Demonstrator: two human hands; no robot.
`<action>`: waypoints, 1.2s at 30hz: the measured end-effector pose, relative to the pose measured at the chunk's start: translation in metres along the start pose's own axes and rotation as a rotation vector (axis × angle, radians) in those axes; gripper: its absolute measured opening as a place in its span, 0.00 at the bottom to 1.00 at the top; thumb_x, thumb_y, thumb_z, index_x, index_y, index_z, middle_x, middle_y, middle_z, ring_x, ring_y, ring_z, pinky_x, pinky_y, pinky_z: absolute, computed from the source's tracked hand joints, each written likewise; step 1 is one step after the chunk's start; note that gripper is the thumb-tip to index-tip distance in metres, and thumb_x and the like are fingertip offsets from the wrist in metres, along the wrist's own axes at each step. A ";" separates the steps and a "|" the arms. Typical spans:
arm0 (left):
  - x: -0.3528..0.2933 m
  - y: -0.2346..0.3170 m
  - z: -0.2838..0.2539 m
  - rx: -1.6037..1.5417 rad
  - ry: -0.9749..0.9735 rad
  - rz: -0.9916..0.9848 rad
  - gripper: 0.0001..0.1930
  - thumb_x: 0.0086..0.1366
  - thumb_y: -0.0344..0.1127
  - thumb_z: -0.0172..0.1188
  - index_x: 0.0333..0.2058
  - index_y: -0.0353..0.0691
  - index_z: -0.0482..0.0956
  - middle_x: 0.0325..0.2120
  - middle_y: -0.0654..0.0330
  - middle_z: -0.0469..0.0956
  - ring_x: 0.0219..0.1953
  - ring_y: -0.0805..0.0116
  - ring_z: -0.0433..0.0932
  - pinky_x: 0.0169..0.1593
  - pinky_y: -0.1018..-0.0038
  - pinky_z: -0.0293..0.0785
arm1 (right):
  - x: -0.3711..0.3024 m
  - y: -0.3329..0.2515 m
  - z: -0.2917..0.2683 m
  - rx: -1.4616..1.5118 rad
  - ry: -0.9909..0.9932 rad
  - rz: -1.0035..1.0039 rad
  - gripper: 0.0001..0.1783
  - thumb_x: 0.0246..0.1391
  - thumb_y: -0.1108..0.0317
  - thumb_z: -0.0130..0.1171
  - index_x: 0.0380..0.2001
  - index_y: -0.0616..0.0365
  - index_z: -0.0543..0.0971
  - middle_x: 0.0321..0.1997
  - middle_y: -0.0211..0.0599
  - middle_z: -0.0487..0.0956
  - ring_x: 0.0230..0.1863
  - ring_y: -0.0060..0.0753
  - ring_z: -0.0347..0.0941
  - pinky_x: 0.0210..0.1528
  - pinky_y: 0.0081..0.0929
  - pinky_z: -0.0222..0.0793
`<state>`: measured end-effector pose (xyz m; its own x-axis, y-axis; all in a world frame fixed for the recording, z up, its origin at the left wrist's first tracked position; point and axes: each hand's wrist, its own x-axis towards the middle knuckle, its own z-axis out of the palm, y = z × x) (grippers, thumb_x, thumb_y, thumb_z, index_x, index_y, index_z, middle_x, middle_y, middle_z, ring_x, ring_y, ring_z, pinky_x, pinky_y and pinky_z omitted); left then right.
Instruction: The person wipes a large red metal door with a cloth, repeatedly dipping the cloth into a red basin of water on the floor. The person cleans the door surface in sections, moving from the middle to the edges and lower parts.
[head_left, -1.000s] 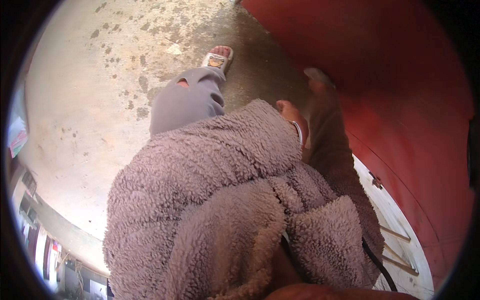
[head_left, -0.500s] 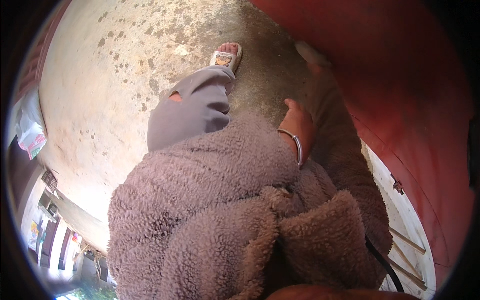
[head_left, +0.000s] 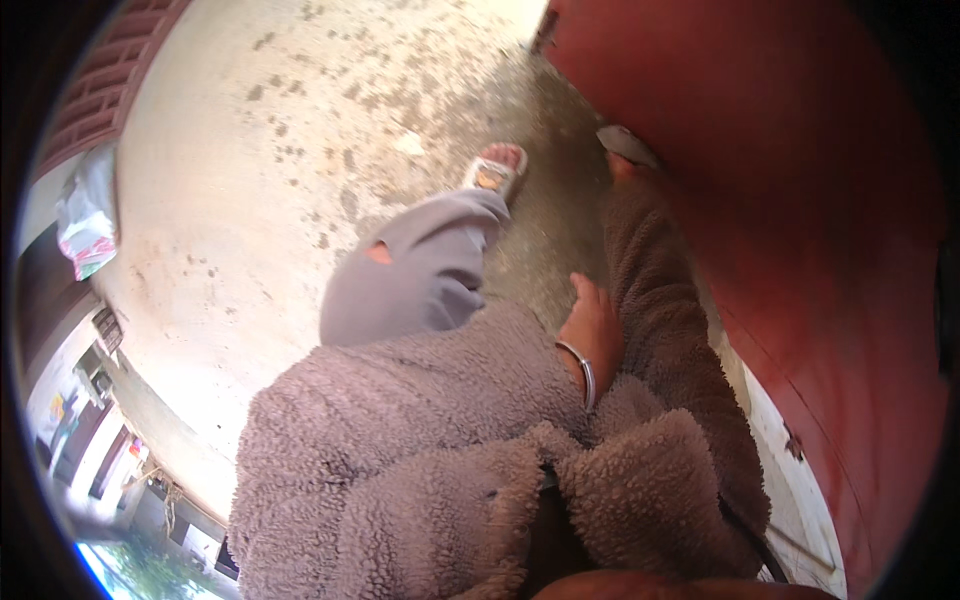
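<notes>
likely step: right hand (head_left: 624,169) at one o'clock, reach by red door (head_left: 800,200); next calls for firm contact. can't tell its grip. left hand (head_left: 592,325), three o'clock, uncurled, seemingly empty.

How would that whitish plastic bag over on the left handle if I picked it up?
The bag would probably be floppy, since its sides look thin and creased. Its shiny-looking surface may feel a bit slippery. Weight is harder to judge, as its contents don't show clearly.
</notes>
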<state>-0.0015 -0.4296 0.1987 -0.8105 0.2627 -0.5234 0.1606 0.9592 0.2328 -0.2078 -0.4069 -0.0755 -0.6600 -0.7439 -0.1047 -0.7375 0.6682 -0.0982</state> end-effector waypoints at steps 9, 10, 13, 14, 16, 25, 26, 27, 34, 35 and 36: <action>0.004 -0.020 -0.046 -0.047 -0.383 0.151 0.18 0.64 0.42 0.51 0.48 0.42 0.79 0.47 0.53 0.77 0.53 0.54 0.72 0.57 0.49 0.57 | 0.053 -0.034 -0.020 0.051 0.022 -0.059 0.22 0.52 0.62 0.56 0.49 0.60 0.73 0.51 0.44 0.75 0.50 0.49 0.74 0.50 0.45 0.73; 0.009 -0.024 -0.050 -0.075 -0.436 0.201 0.19 0.66 0.43 0.50 0.52 0.43 0.77 0.51 0.54 0.76 0.56 0.55 0.70 0.59 0.45 0.55 | 0.039 -0.025 -0.024 0.039 0.019 -0.048 0.21 0.52 0.62 0.56 0.49 0.60 0.73 0.51 0.44 0.75 0.50 0.49 0.74 0.49 0.45 0.73; 0.013 -0.020 -0.046 0.043 -0.270 0.217 0.14 0.60 0.42 0.55 0.42 0.46 0.81 0.42 0.58 0.78 0.50 0.59 0.74 0.50 0.57 0.61 | -0.032 0.014 -0.046 0.018 -0.014 0.037 0.21 0.52 0.63 0.56 0.49 0.60 0.73 0.51 0.44 0.75 0.50 0.49 0.74 0.49 0.45 0.73; 0.014 -0.016 -0.042 0.081 -0.197 0.209 0.12 0.57 0.41 0.57 0.37 0.45 0.83 0.37 0.59 0.79 0.47 0.61 0.75 0.45 0.63 0.64 | -0.057 0.029 -0.055 0.011 -0.029 0.079 0.21 0.52 0.63 0.57 0.49 0.60 0.73 0.51 0.44 0.75 0.50 0.49 0.74 0.49 0.45 0.73; 0.021 -0.006 -0.026 0.050 -0.040 0.229 0.12 0.54 0.41 0.60 0.34 0.45 0.83 0.34 0.58 0.80 0.42 0.61 0.78 0.42 0.64 0.69 | -0.112 0.063 -0.070 -0.025 -0.046 0.177 0.21 0.52 0.63 0.57 0.49 0.60 0.73 0.51 0.44 0.75 0.50 0.49 0.74 0.49 0.45 0.73; 0.024 0.034 -0.028 0.073 -0.044 0.550 0.12 0.50 0.43 0.64 0.28 0.41 0.83 0.30 0.55 0.81 0.36 0.58 0.81 0.37 0.63 0.73 | -0.311 0.178 -0.125 0.019 0.126 0.939 0.21 0.51 0.63 0.57 0.48 0.60 0.74 0.50 0.44 0.76 0.49 0.49 0.75 0.49 0.44 0.74; 0.023 0.039 -0.029 0.087 -0.059 0.586 0.13 0.50 0.44 0.65 0.28 0.41 0.83 0.30 0.55 0.81 0.36 0.58 0.81 0.37 0.63 0.73 | -0.316 0.176 -0.122 0.094 0.219 1.033 0.21 0.51 0.63 0.57 0.48 0.60 0.74 0.50 0.44 0.76 0.49 0.49 0.75 0.49 0.44 0.74; 0.023 0.046 -0.030 0.099 -0.074 0.623 0.14 0.50 0.45 0.66 0.28 0.40 0.83 0.30 0.54 0.81 0.36 0.57 0.80 0.38 0.63 0.73 | -0.315 0.178 -0.118 0.195 0.326 1.118 0.21 0.51 0.63 0.57 0.48 0.60 0.74 0.50 0.44 0.76 0.49 0.49 0.75 0.49 0.44 0.74; 0.035 0.080 -0.016 0.150 -0.172 0.754 0.18 0.48 0.49 0.68 0.28 0.39 0.83 0.31 0.53 0.79 0.34 0.55 0.79 0.38 0.61 0.72 | -0.207 0.113 -0.045 1.659 1.054 1.529 0.21 0.51 0.63 0.58 0.47 0.61 0.74 0.50 0.44 0.76 0.49 0.49 0.75 0.49 0.43 0.74; 0.037 0.082 -0.013 0.157 -0.199 0.753 0.17 0.48 0.48 0.67 0.28 0.41 0.83 0.30 0.54 0.79 0.35 0.57 0.78 0.39 0.62 0.71 | -0.189 0.101 -0.038 1.863 1.098 1.547 0.21 0.51 0.63 0.58 0.47 0.61 0.74 0.50 0.44 0.76 0.49 0.48 0.75 0.49 0.43 0.74; 0.041 0.084 -0.012 0.167 -0.230 0.751 0.15 0.48 0.48 0.67 0.28 0.42 0.83 0.30 0.56 0.79 0.36 0.58 0.77 0.39 0.62 0.69 | -0.172 0.091 -0.033 2.060 1.136 1.559 0.21 0.51 0.63 0.58 0.47 0.61 0.74 0.50 0.44 0.76 0.49 0.48 0.75 0.49 0.43 0.74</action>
<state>-0.0277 -0.3392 0.2070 -0.3192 0.8417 -0.4355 0.7138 0.5158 0.4737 -0.1661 -0.2190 -0.0335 -0.5152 0.4407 -0.7351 0.2983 -0.7119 -0.6358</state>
